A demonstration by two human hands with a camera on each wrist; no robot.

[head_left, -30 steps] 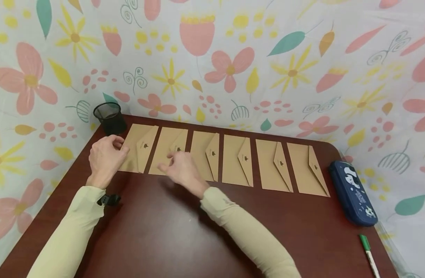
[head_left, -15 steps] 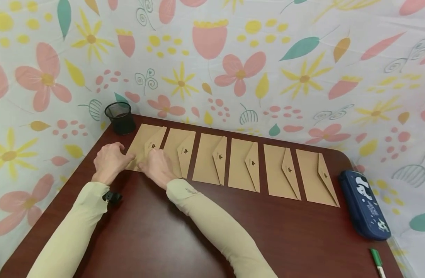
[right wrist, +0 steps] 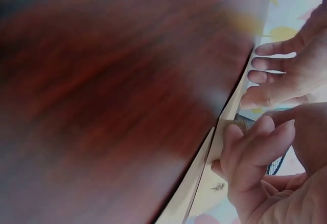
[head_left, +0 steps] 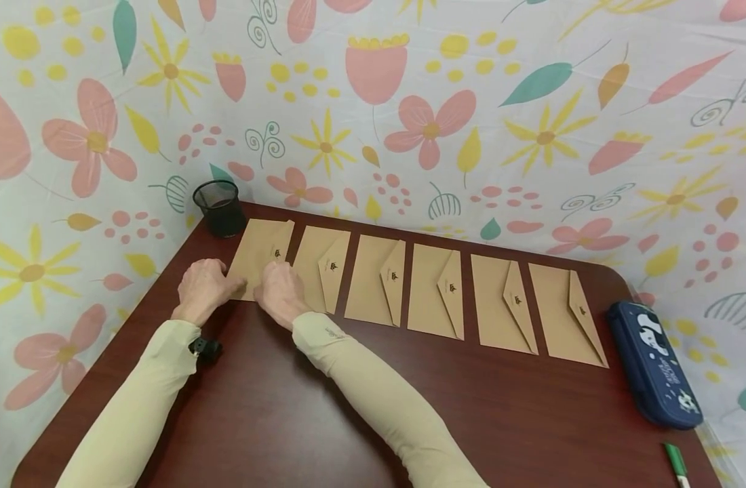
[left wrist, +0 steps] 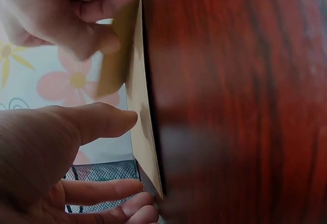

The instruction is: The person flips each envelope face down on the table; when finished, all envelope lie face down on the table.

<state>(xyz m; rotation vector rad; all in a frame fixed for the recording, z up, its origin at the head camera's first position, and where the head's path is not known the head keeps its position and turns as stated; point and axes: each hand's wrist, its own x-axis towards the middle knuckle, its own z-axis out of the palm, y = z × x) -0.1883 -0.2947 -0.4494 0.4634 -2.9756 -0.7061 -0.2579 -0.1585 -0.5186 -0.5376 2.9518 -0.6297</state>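
Note:
Several tan paper envelopes lie in a row on the table, each with a pointed flap and a small dark print. On the leftmost envelope point(head_left: 256, 254), my left hand point(head_left: 203, 288) rests its thumb near the left edge, fingers extended beside it. My right hand point(head_left: 281, 291) covers the lower part of the same envelope's flap. In the left wrist view, the right hand's thumb and fingers pinch the flap point(left wrist: 118, 55), which stands raised and blurred. The right wrist view shows this hand point(right wrist: 260, 168) with curled fingers close to the printed flap.
A black mesh pen cup point(head_left: 222, 211) stands at the back left corner. Toward the right edge lie a dark blue pencil case point(head_left: 656, 366) and a green-capped marker point(head_left: 676, 461). A flower-patterned sheet point(head_left: 373, 122) hangs behind the brown table point(head_left: 361, 407).
My right hand has moved left, from over the second envelope to the first one's flap. The left hand has come down to that envelope's left edge. The head view has shifted slightly.

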